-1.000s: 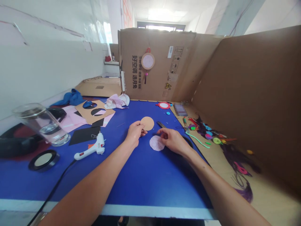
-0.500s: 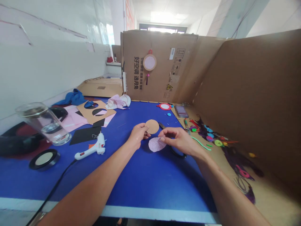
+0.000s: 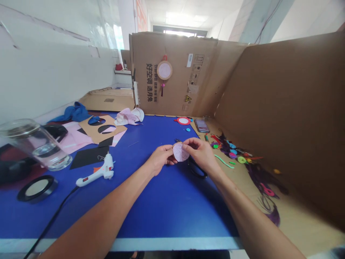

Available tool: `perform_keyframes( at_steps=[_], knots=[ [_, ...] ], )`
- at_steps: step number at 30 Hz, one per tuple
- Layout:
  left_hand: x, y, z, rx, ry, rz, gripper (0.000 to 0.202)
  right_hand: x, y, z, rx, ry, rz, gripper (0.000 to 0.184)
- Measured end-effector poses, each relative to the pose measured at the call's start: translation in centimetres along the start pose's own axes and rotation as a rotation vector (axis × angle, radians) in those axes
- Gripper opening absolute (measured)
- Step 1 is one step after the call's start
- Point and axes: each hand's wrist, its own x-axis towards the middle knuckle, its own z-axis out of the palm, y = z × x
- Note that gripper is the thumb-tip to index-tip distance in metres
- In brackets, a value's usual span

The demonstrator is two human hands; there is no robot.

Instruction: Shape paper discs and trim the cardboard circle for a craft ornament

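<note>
My left hand (image 3: 163, 158) pinches a round cardboard disc (image 3: 175, 144), of which only a thin brown edge shows. A pale purple, lightly creased round piece (image 3: 180, 152) covers most of the disc's face. My right hand (image 3: 198, 151) pinches this purple piece at its upper right edge. Both hands meet over the middle of the blue table. Beneath my right hand lie scissors (image 3: 198, 169) with black handles, partly hidden.
To the left are a white glue gun (image 3: 98, 172), a roll of black tape (image 3: 37, 189), a glass of water (image 3: 51, 153) and cardboard with round holes (image 3: 102, 129). Tassels and buttons (image 3: 242, 159) lie at right. A round ornament (image 3: 164, 70) hangs on the cardboard wall (image 3: 178, 90).
My right hand has brought the purple piece up and left onto the cardboard disc, so that the disc is now mostly covered. The view has shifted slightly to the right.
</note>
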Motion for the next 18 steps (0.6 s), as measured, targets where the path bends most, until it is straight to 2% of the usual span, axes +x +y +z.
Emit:
perform_keyframes(
  at_steps=[3,8,14,18],
  knots=[
    [0.07,-0.05,0.06,-0.031,-0.014,0.005,0.024,-0.14,-0.36,0.16,0.031,0.031,-0.002,0.02],
    [0.14,-0.13,0.08,-0.082,0.02,0.009,0.039,-0.25,-0.77,0.24,0.01,0.058,-0.021,0.019],
    [-0.11,-0.19,0.14,0.152,0.053,0.092,0.018,-0.33,-0.7,0.25,-0.025,0.042,-0.044,0.017],
    [0.05,-0.4,0.08,0.192,0.086,0.096,0.015,-0.36,-0.64,0.29,-0.053,0.045,-0.036,0.017]
  ],
)
